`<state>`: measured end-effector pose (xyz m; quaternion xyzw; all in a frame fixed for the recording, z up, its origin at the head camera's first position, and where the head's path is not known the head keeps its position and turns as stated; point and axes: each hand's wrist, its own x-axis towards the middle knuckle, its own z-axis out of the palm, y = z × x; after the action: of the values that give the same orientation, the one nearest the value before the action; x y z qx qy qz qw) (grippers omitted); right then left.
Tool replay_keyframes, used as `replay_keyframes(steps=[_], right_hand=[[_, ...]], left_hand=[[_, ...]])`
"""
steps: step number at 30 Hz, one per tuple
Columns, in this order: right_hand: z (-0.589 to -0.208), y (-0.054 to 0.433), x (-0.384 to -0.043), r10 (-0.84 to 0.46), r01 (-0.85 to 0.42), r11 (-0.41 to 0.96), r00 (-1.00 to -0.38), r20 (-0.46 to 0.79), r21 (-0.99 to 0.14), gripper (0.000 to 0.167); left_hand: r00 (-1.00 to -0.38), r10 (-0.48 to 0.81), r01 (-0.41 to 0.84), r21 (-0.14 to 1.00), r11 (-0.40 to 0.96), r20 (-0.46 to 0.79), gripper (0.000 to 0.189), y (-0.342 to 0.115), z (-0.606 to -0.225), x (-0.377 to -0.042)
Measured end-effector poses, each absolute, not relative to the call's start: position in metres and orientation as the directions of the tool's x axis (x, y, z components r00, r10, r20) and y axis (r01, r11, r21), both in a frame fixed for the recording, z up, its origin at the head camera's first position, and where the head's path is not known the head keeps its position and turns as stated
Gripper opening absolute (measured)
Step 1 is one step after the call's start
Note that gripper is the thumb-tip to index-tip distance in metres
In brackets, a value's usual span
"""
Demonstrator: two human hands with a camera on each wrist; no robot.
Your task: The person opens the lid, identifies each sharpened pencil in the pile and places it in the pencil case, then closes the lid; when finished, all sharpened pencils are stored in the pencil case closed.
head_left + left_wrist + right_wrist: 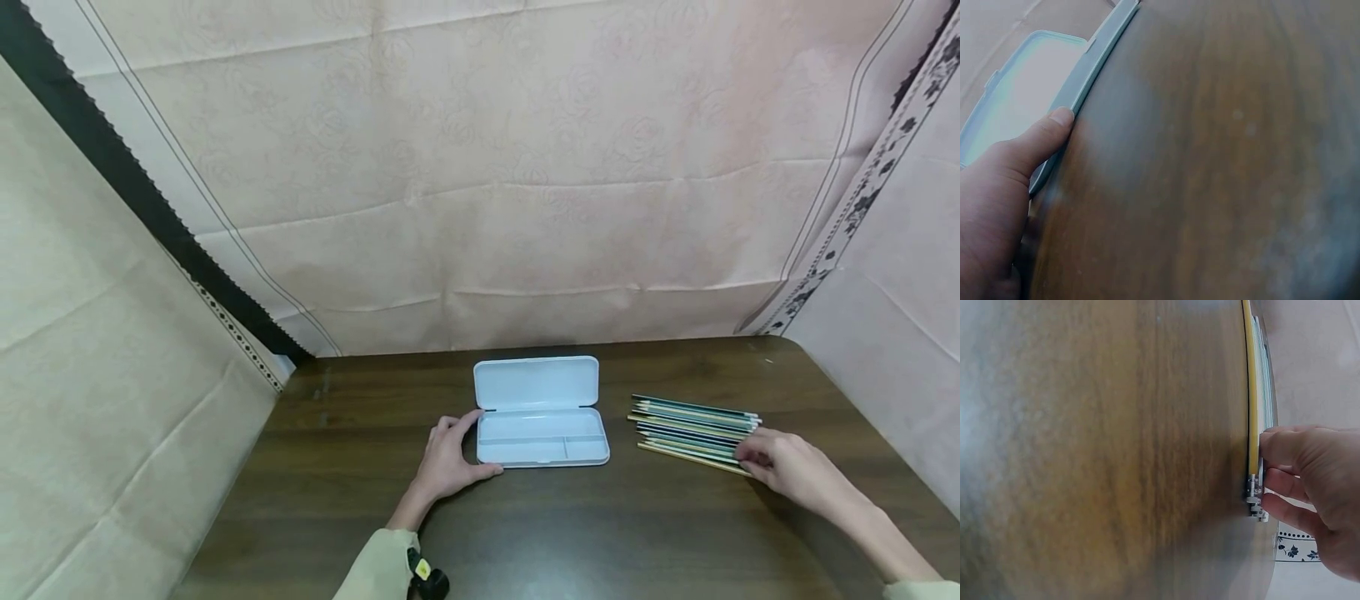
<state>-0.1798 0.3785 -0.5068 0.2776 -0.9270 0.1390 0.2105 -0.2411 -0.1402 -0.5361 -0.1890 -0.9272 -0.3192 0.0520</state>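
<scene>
A light blue pencil case [543, 425] lies with its lid raised at the back; its compartments hold nothing. My left hand [450, 458] grips its left end, thumb along the front edge and index finger at the back corner near the hinge. In the left wrist view the thumb [1054, 128] presses the case's edge. To the right, several pencils [690, 425] lie side by side in green, dark and yellow tones. My right hand [783, 462] pinches a pencil at their right end with curled fingers. A yellow pencil [1252, 400] lies nearest the front, its ferrule beside the fingertips.
The brown wooden table [315, 500] bears everything. Pale patterned cloth [487, 183] hangs behind it and on both sides. A black strap with a small device [427, 579] is worn on the left wrist over a pale sleeve [378, 571].
</scene>
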Motion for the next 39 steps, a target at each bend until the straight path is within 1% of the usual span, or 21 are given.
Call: replay_keyframes(steps=[9, 18, 25, 34, 39], right_hand=[[-0.506, 0.378, -0.179, -0.467, -0.57, 0.81, -0.769, 0.436, -0.136, 0.036], [-0.502, 0.374, -0.177, -0.439, -0.513, 0.847, -0.822, 0.364, -0.137, 0.035], [-0.503, 0.375, -0.178, -0.453, -0.539, 0.833, -0.794, 0.406, -0.125, 0.037], [-0.501, 0.368, -0.18, -0.437, -0.528, 0.842, -0.79, 0.431, -0.114, 0.034], [-0.497, 0.36, -0.184, -0.444, -0.542, 0.832, -0.778, 0.444, -0.118, 0.034]], left_hand=[[-0.926, 0.314, 0.376, 0.581, 0.722, 0.209, 0.093, -0.141, -0.537, -0.24], [-0.926, 0.311, 0.378, 0.574, 0.727, 0.217, 0.092, -0.141, -0.537, -0.241], [-0.924, 0.311, 0.383, 0.568, 0.728, 0.224, 0.091, -0.142, -0.536, -0.242], [-0.925, 0.312, 0.38, 0.57, 0.729, 0.218, 0.092, -0.142, -0.538, -0.241], [-0.924, 0.315, 0.383, 0.575, 0.723, 0.219, 0.091, -0.141, -0.538, -0.241]])
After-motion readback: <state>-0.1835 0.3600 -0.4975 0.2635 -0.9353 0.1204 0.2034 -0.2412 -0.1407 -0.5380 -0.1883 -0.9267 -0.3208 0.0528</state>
